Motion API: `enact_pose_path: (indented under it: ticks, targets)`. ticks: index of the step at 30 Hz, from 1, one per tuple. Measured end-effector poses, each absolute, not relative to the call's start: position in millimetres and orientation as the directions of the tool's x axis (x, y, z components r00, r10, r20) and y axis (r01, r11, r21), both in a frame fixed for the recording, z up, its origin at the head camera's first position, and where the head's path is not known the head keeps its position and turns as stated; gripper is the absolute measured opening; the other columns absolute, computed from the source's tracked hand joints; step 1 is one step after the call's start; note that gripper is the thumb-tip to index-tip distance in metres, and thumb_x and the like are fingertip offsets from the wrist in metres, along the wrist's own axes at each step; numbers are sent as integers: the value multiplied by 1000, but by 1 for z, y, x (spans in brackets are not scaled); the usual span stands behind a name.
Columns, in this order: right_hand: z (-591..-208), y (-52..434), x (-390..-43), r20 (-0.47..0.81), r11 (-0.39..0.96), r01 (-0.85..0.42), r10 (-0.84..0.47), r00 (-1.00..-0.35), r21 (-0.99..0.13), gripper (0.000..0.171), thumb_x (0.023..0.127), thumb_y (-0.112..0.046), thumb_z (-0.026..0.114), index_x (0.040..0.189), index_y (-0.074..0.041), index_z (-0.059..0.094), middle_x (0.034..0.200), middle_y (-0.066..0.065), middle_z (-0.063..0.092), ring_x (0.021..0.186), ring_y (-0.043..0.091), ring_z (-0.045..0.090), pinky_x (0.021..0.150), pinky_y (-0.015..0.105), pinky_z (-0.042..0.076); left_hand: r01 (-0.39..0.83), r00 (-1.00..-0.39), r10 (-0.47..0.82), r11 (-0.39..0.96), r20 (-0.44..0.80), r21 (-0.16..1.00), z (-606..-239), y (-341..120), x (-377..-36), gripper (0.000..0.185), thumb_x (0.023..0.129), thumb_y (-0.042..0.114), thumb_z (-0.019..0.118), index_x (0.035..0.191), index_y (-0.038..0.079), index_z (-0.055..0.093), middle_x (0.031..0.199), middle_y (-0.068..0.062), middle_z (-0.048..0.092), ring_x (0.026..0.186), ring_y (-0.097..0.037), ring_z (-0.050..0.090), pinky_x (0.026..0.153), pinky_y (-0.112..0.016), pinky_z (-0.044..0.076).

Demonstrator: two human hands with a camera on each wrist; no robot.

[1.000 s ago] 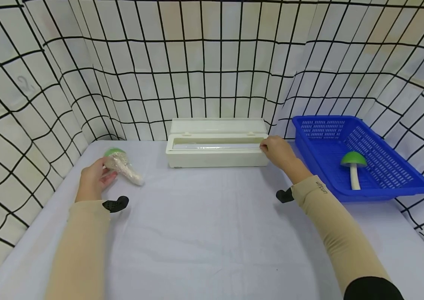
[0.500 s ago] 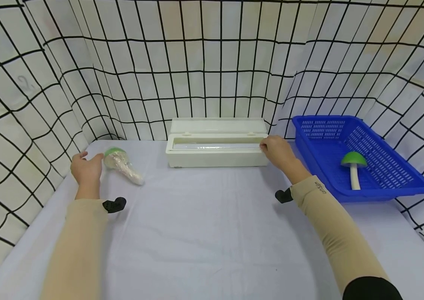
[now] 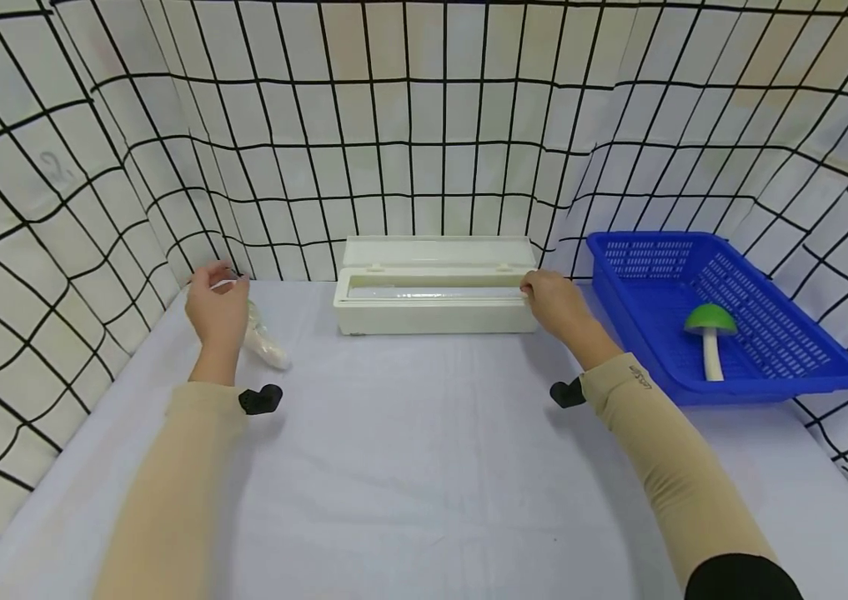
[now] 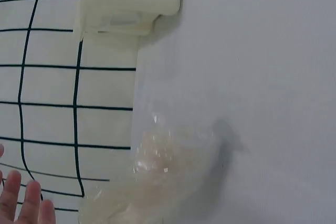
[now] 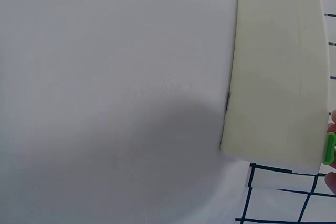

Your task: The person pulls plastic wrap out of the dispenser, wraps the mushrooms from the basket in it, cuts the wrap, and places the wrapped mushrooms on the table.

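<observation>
My left hand (image 3: 219,310) hovers over the toy mushroom (image 3: 266,348) at the left, covering its green cap in the head view. Clear wrap surrounds the mushroom's pale stem, which shows crinkled and glossy in the left wrist view. The left fingers (image 4: 31,205) are extended beside it, with nothing seen in them. At the back centre stands a white cling film dispenser (image 3: 434,318), lid raised, a roll of film (image 3: 431,293) inside. My right hand (image 3: 560,312) is at its right end. In the right wrist view those fingers pinch a small green slider (image 5: 329,148) at the dispenser's edge.
A blue basket (image 3: 649,333) stands at the right, with an unwrapped green-capped mushroom (image 3: 710,319) leaning inside. Black wire mesh (image 3: 442,146) encloses the back and both sides of the white-covered table (image 3: 424,467).
The left hand let go of the wrapped mushroom, drew back left, then came up and right over it. The right hand has stayed at the dispenser.
</observation>
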State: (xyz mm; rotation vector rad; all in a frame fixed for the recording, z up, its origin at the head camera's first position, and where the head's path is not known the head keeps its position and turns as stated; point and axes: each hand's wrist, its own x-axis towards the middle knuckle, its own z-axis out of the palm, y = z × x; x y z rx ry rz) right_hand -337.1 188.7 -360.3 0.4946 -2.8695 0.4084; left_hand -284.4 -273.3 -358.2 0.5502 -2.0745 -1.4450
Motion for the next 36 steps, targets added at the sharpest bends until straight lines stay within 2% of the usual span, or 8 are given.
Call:
enact_pose_path:
  ticks: [4, 7, 10, 18, 24, 30, 36]
  targets:
    - [-361, 188, -338, 263, 904, -356, -292, -919, -239, 17, 106, -5, 55, 113, 4, 67, 112, 22, 69, 106, 38, 64, 92, 49, 53, 123, -822, -469, 405, 322, 906, -359, -252, -291, 40, 101, 13, 63, 139, 1, 57, 131, -15, 63, 118, -23, 60, 100, -30, 49]
    - [-361, 188, -338, 263, 901, -352, -287, -921, -252, 17, 106, -5, 54, 114, 4, 66, 114, 22, 68, 108, 38, 63, 93, 49, 53, 194, -851, -369, 441, 374, 876, -360, -239, -295, 37, 102, 10, 63, 136, -3, 58, 129, -18, 65, 120, -29, 60, 104, -37, 48]
    - [-362, 188, -338, 282, 893, -365, -291, -914, -262, 16, 105, -3, 54, 114, 5, 66, 114, 22, 68, 109, 39, 63, 95, 50, 52, 227, -877, -283, 469, 389, 854, -363, -228, -299, 36, 103, 11, 63, 135, -3, 59, 128, -18, 65, 120, -30, 61, 104, -41, 48]
    - [-360, 189, -337, 336, 870, -422, -330, -882, -253, 18, 105, 2, 53, 115, 9, 66, 112, 25, 65, 109, 41, 62, 97, 48, 51, 233, -946, -93, 471, 310, 851, -366, -200, -308, 36, 104, 13, 62, 138, 0, 61, 132, -17, 65, 124, -32, 58, 105, -45, 46]
    - [-361, 191, -337, 355, 870, -431, -335, -873, -239, 18, 105, 3, 53, 114, 9, 67, 112, 25, 65, 108, 41, 62, 96, 48, 51, 218, -971, 47, 579, 235, 786, -367, -179, -315, 35, 106, 15, 59, 139, 4, 62, 136, -14, 64, 128, -32, 55, 106, -47, 46]
    - [-362, 195, -337, 375, 877, -428, -330, -866, -219, 17, 104, 3, 53, 112, 9, 67, 110, 25, 64, 105, 42, 62, 94, 49, 52, 203, -977, 100, 702, 189, 683, -365, -157, -322, 34, 107, 16, 56, 138, 9, 64, 140, -16, 61, 131, -35, 54, 108, -53, 43]
    - [-361, 190, -338, 355, 876, -425, -331, -874, -229, 17, 104, 3, 53, 113, 7, 67, 111, 22, 65, 107, 40, 62, 96, 46, 52, 170, -982, 81, 783, 172, 599, -364, -144, -329, 33, 106, 15, 57, 137, 9, 65, 140, -15, 61, 130, -36, 56, 104, -51, 46]
